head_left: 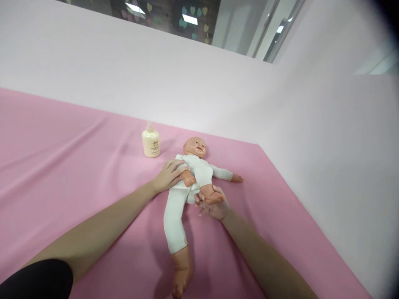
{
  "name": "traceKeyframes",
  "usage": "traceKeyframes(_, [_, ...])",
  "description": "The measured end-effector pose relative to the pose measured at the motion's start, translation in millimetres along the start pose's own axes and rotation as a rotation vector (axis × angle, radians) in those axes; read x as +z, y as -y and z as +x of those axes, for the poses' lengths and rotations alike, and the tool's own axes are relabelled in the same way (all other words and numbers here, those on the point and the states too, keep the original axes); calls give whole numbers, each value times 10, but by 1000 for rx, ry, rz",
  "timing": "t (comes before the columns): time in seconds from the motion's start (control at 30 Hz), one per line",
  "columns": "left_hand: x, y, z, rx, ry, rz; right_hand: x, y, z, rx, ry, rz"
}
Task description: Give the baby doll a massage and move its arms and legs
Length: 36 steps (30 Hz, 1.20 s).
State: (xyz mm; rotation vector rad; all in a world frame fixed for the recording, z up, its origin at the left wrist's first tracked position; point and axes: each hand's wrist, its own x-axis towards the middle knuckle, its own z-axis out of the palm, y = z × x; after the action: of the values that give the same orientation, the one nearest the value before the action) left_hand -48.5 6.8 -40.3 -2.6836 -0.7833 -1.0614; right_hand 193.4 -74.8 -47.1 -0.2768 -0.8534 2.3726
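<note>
A baby doll [177, 216] with a white cloth body lies on its back on the pink sheet [118, 249], head away from me. My left hand [170, 175] rests on the doll's side and arm, fingers stretched out over the white cloth. From below, my right hand [215, 207] grips the doll's lower leg near the foot, and that leg is bent up over its belly. The other leg lies straight toward me. One doll arm reaches out to the right; the other is bent beside my left fingers.
A cream-coloured pump bottle [151, 142] stands on the sheet to the left of the doll's head. White walls [124, 70] rise behind and along the right side. Above the back wall is a window [174, 18] with heart stickers and light reflections.
</note>
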Motion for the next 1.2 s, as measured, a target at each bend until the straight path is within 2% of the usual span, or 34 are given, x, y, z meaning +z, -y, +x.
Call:
traceKeyframes(0.67, [22,12,10,46,-25,14,-10,-2,-7,23,10,-28])
traceKeyframes(1.2, [-17,6,7,49,26,-44,-21,-14,1,59,15,-66])
